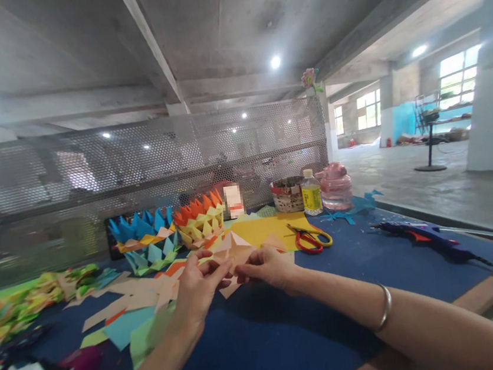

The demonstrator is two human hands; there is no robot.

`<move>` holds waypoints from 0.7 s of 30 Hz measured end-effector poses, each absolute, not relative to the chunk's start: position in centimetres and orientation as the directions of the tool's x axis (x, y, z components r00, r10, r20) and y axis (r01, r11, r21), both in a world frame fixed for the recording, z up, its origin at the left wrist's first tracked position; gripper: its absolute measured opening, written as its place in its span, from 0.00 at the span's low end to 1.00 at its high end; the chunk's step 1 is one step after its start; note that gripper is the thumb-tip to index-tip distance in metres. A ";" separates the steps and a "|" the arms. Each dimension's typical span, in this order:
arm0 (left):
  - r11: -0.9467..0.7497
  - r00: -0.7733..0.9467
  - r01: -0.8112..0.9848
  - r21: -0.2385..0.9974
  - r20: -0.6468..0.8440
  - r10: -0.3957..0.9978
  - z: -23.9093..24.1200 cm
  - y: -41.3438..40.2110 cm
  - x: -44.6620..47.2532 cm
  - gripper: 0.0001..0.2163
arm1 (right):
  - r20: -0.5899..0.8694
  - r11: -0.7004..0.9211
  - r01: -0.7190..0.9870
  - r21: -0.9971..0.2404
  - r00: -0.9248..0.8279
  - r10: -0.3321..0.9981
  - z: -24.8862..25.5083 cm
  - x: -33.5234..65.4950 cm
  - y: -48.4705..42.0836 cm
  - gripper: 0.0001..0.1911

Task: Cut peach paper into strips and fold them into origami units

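Note:
Between my two hands is a folded piece of peach paper (234,246), its pointed top facing away from me. My left hand (203,276) pinches its lower left edge with thumb and fingers. From the other side, my right hand (267,269) pinches the lower right edge, fingertips close to those of the left. Loose peach, orange, green and blue paper pieces (124,326) lie left of my hands. Just beyond stand a blue folded-paper ring (146,244) and an orange and yellow one (201,221). Yellow sheets (278,229) lie behind my right hand.
Scissors (310,240) with red and yellow handles rest on the yellow paper. A glue gun (426,237) with its cord lies at the right. A basket (287,195), a bottle (311,192) and a pink jug (336,186) stand before the perforated metal panel (145,155).

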State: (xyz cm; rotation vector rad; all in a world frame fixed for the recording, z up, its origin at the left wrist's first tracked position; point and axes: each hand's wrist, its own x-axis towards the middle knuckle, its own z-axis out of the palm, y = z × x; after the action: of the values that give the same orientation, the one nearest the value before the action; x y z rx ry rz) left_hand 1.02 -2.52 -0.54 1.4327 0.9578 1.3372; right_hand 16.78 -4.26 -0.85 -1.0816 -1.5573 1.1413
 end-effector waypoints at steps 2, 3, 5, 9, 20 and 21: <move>-0.300 0.111 -0.024 0.954 0.300 0.947 -0.5 -2.5 1.0 0.25 | 0.151 0.185 0.176 -0.967 -0.192 0.970 -0.7 16.7 -4.3 0.13; -0.329 0.115 -0.009 0.944 0.327 0.938 -0.5 -2.5 0.9 0.25 | 0.142 0.175 0.196 -0.965 -0.172 0.975 -0.7 16.7 -4.4 0.13; -0.403 0.127 0.034 0.915 0.396 0.910 -0.3 -2.4 0.6 0.25 | 0.124 0.153 0.236 -0.960 -0.132 0.983 -0.6 16.6 -4.4 0.13; -0.494 0.216 0.139 0.858 0.460 0.861 -0.1 -2.1 0.2 0.18 | 0.126 0.155 0.312 -0.937 -0.113 0.986 -0.5 16.6 -4.4 0.13; -0.430 0.331 0.204 0.880 0.351 0.876 -0.5 -1.7 0.0 0.11 | 0.156 0.227 0.417 -0.880 -0.199 0.968 -1.1 17.0 -4.0 0.14; -0.427 0.338 0.209 0.880 0.345 0.876 -0.5 -1.7 -0.1 0.11 | 0.163 0.241 0.421 -0.874 -0.211 0.964 -1.2 17.0 -3.9 0.14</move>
State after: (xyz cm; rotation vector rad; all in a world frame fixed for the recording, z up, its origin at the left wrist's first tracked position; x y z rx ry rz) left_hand -0.09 -1.66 -0.48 1.8449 0.9566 1.1133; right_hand 17.01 -3.91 -1.22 -1.2808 -1.7652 0.9160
